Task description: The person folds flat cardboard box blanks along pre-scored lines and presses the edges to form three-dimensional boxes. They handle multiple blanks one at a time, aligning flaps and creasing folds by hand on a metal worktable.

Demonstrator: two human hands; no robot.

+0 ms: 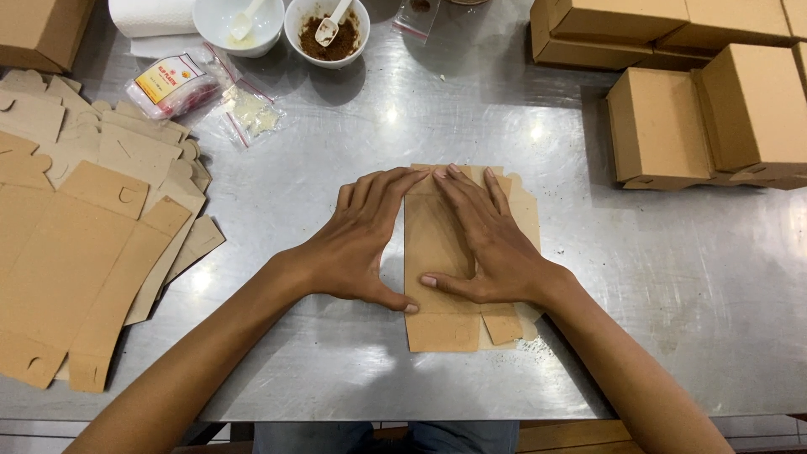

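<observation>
Brown flat carton blank (pixel 437 252), creased, tabbed, under both palms

A stack of flat, unfolded brown cardboard box blanks (pixel 84 244) lies at the left of the steel table (pixel 336 151). Folded brown cardboard boxes (pixel 714 118) crowd the right far corner. At the far edge stand a white bowl with brown powder and a white scoop (pixel 327 32), a second white bowl (pixel 238 23), a white paper roll (pixel 151 17) and small clear zip bags (pixel 202 92).
</observation>
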